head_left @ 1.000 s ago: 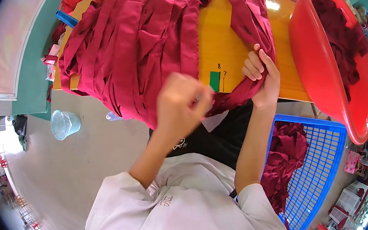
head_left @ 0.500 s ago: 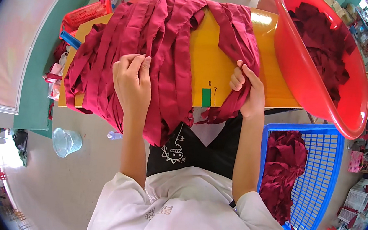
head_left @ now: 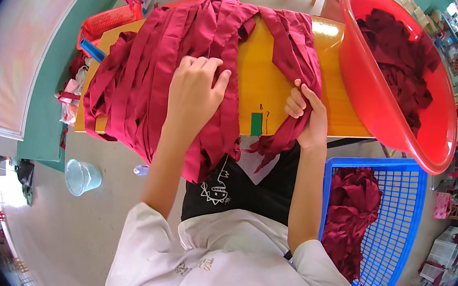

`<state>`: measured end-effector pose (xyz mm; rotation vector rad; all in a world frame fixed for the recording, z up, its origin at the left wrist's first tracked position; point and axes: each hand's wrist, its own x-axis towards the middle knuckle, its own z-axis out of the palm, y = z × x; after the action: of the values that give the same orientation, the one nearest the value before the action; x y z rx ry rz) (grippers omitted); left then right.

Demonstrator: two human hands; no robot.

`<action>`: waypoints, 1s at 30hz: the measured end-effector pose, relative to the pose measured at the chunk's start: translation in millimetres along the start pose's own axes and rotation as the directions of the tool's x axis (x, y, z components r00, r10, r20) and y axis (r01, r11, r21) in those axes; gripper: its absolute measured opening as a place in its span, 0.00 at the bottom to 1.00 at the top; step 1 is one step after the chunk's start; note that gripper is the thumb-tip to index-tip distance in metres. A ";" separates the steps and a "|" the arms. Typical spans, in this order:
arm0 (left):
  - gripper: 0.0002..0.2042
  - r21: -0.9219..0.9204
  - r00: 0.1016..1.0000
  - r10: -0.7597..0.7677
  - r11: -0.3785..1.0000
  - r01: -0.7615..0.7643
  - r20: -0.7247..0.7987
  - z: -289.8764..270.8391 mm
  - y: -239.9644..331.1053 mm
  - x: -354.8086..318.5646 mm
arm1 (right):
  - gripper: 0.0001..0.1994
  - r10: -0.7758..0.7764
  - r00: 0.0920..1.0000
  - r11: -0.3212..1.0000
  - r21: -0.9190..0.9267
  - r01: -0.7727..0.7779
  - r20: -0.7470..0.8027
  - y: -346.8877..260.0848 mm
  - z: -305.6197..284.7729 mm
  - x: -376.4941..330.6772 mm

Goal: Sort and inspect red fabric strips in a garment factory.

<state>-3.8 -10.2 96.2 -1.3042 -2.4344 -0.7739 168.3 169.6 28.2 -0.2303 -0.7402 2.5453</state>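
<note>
Dark red fabric strips [head_left: 160, 72] lie side by side over a yellow table [head_left: 259, 61], their ends hanging past its near edge. My left hand [head_left: 196, 96] rests on the strips left of the bare yellow patch, its fingers slightly bent and the thumb apart. Whether its fingertips catch any fabric is hidden from view. At the right, my right hand [head_left: 311, 116] is closed around a separate bunch of red fabric strips [head_left: 292, 50], whose loose ends dangle below the hand.
A large red basin [head_left: 368, 103] holding dark red fabric stands at the table's right. Below it, a blue plastic basket [head_left: 396, 221] holds more red fabric. A red basket [head_left: 110, 20] sits beyond the table's left side, and a translucent bucket [head_left: 83, 177] stands on the floor.
My left hand has moved right across the strips, and its thumb has come away from the fingers, which were pinched at a strip. My right hand keeps its hold, nearly unmoved.
</note>
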 end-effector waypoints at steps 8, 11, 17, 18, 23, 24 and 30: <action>0.12 0.486 0.995 0.008 0.872 -0.056 0.101 10.6 -33.2 23.2 | 0.09 0.006 0.996 1.000 -0.024 -0.008 -0.088 1.8 9.7 2.6; 0.07 0.391 0.997 0.069 0.917 -0.078 0.038 13.4 -32.9 27.6 | 0.09 0.000 0.996 1.000 -0.031 -0.003 -0.084 -0.5 7.8 2.7; 0.07 0.042 0.968 0.177 0.984 -0.172 -0.177 19.8 -6.7 25.9 | 0.10 -0.002 0.982 0.977 -0.208 -0.038 -0.190 3.1 14.8 3.7; 0.08 -0.040 0.971 0.159 0.985 -0.169 -0.179 22.4 0.3 25.8 | 0.10 -0.019 0.969 0.953 -0.297 -0.057 -0.248 3.3 18.2 3.5; 0.13 -0.159 0.990 -0.085 0.985 0.067 -0.112 23.7 7.3 17.7 | 0.10 0.055 0.979 0.949 -0.296 -0.113 -0.198 2.1 19.9 4.0; 0.13 -0.216 0.984 -0.123 0.972 0.094 -0.126 22.1 5.0 19.0 | 0.11 0.066 0.980 0.948 -0.293 -0.121 -0.190 1.9 17.2 4.2; 0.09 -0.695 0.980 -0.184 0.696 0.184 0.075 30.0 25.8 -5.2 | 0.14 0.140 0.976 0.939 -0.291 -0.185 -0.167 -1.4 20.0 4.8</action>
<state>20.8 15.1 77.5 -1.2587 -2.3647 -1.8992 159.0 163.7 45.6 -0.5948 -1.0958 2.5218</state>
